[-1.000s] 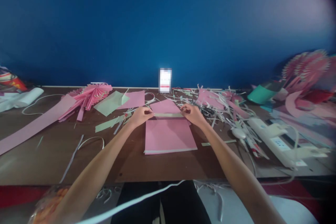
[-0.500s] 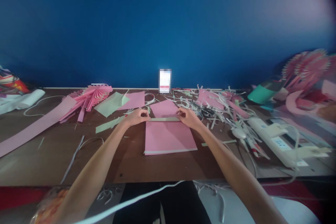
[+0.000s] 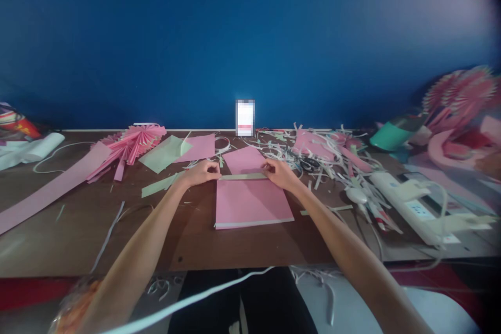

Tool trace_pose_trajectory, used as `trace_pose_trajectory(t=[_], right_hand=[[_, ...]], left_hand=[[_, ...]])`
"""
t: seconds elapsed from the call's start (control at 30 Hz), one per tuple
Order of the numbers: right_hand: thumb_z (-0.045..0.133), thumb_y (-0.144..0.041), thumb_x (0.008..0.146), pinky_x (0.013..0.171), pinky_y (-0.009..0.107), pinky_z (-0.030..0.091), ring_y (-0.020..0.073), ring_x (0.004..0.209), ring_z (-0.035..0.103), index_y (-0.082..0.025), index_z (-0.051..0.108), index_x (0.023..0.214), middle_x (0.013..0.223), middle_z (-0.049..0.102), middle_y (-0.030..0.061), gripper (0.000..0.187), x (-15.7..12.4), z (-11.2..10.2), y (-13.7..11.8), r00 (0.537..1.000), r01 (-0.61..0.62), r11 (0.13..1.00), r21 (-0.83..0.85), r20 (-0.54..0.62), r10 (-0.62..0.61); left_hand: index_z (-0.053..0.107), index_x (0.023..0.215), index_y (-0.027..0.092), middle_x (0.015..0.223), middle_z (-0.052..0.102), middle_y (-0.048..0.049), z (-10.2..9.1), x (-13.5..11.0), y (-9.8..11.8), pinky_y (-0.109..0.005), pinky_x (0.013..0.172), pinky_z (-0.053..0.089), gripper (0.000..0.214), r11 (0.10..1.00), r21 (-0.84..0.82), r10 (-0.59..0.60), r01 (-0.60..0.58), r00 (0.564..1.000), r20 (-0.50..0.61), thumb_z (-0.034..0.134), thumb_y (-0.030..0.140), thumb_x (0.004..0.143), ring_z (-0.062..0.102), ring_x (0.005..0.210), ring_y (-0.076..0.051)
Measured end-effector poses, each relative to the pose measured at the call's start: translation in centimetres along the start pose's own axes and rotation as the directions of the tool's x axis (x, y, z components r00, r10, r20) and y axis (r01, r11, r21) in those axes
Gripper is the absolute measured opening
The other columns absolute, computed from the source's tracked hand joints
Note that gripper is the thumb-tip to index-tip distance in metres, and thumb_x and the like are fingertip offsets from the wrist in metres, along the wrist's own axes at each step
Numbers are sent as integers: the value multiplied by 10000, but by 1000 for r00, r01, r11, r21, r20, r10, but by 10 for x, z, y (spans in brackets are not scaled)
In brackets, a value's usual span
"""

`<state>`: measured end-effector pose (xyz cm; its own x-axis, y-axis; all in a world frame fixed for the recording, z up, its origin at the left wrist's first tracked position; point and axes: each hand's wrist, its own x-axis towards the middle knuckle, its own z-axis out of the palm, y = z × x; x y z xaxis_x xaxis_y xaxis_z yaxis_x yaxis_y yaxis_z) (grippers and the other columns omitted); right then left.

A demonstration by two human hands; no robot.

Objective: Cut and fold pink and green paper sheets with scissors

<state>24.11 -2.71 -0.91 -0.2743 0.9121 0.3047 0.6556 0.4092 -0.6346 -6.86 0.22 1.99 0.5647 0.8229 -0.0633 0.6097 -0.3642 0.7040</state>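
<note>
1. The worktop [image 3: 203,253] stretches wide before you, with paper scraps [image 3: 313,146] heaped near its back edge, right of centre.
2. A pink sheet [image 3: 250,203] lies near the middle of the front edge, just back from it.
3. A white power strip [image 3: 395,203] lies toward the front right corner.
4. Your left grip [image 3: 201,173] and right grip [image 3: 279,173] pinch opposite ends of a pale strip [image 3: 242,177], along the pink sheet's far edge.

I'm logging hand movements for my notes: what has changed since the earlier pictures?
The left hand and right hand moved slightly leftward and toward the person, bringing the thin pale paper strip to the far edge of the large pink paper sheet with a white near edge. Both still hold the strip; the sheet stayed put.
</note>
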Motion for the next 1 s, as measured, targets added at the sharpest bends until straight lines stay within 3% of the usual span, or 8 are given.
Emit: trace_pose_trajectory(t=[0.3, 1.0], right_hand=[[596, -180, 751, 656, 281, 431, 176, 689, 604, -206, 655, 886, 738, 654, 20, 150, 1, 3, -2, 1000, 13, 1000, 23, 4, -14], [580, -160, 781, 656, 252, 411, 153, 702, 596, -191, 651, 903, 759, 662, 20, 145, 0, 7, 1, 1000, 15, 999, -39, 22, -14]], left_hand=[[590, 658, 185, 683, 550, 1, -3, -1, -3, -256, 607, 353, 243, 1000, -28, -11, 12, 1000, 26, 577, 415, 734, 489, 624, -137], [503, 631, 177, 648, 519, 11, 3, 0, 2, -239, 561, 316, 151, 996, 86, -25, 23, 1000, 17, 536, 299, 713, 470, 589, -125]])
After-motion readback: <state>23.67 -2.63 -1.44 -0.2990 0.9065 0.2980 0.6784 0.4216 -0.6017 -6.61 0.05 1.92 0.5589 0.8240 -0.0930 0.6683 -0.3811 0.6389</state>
